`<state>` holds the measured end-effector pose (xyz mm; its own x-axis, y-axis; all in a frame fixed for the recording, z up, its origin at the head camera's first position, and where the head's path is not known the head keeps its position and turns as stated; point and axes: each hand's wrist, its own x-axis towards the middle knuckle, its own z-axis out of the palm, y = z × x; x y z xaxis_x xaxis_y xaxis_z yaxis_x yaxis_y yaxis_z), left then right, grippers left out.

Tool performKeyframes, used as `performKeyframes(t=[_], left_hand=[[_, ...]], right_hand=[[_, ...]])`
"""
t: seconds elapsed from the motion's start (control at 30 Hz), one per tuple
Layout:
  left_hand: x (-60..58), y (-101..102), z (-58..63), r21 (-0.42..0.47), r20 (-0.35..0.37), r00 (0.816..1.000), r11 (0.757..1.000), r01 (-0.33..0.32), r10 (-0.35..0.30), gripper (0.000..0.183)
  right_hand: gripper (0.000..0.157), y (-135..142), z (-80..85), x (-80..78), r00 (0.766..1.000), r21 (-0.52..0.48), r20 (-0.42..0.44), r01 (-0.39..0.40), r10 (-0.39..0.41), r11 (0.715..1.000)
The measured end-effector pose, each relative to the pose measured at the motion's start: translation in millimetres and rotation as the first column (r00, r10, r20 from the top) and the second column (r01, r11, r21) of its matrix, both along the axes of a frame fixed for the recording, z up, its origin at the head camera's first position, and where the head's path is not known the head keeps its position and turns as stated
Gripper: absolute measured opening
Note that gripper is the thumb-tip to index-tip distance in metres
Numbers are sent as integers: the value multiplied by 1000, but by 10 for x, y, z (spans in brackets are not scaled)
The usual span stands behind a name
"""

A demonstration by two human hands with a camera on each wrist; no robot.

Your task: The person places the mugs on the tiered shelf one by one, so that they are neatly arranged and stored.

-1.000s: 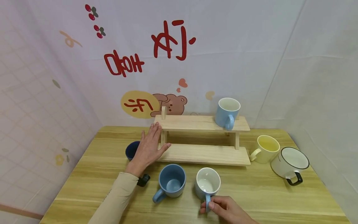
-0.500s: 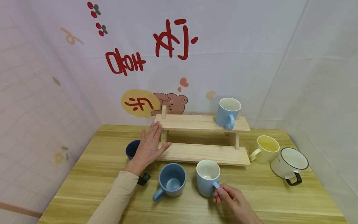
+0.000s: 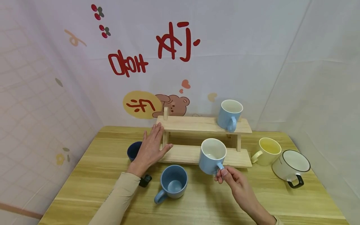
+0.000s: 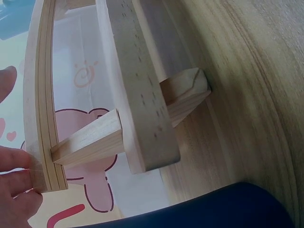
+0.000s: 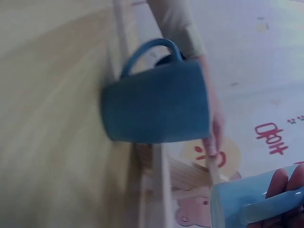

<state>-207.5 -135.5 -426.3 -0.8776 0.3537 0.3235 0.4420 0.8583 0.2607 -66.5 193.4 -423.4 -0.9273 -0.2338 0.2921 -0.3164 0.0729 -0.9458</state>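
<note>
Aloft — light-blue mug (image 3: 208,163), handle (image 3: 219,165) in right hand (image 3: 239,187) — left hand (image 3: 150,151) outspread on wooden shelf (image 3: 191,123)

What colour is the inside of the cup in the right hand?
White inside; the light blue mug shows this best in the head view.

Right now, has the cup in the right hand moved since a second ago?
Yes. In the head view, the cup has moved forward, toward the wooden shelf, and now hides part of the lower board.
</note>
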Motion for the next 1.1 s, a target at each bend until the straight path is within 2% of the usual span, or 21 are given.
performKeyframes(t=[0.27,0.37,0.57,0.7,1.1], left_hand=[[6,9,6,-14,-5,1000,1000,-3,3,88],[9,10,6,-14,0,1000,1000,-6,6,88],[9,5,10,-5,13,1000,1000,-3,3,88],[3,5,12,-4,13,1000,1000,-5,5,88],[5,17,17,-5,11,1000,1000,-8,8,88]], right_hand=[[27,-95,190,-225,995,-28,-63,80,-81,996],[27,-138,237,-310,993,-37,-85,82,-85,996],[28,-228,301,-472,988,-53,-120,89,-95,995],[28,-268,334,-575,988,-74,-113,101,-109,992],[33,-349,424,-918,970,-89,-141,186,-197,978]])
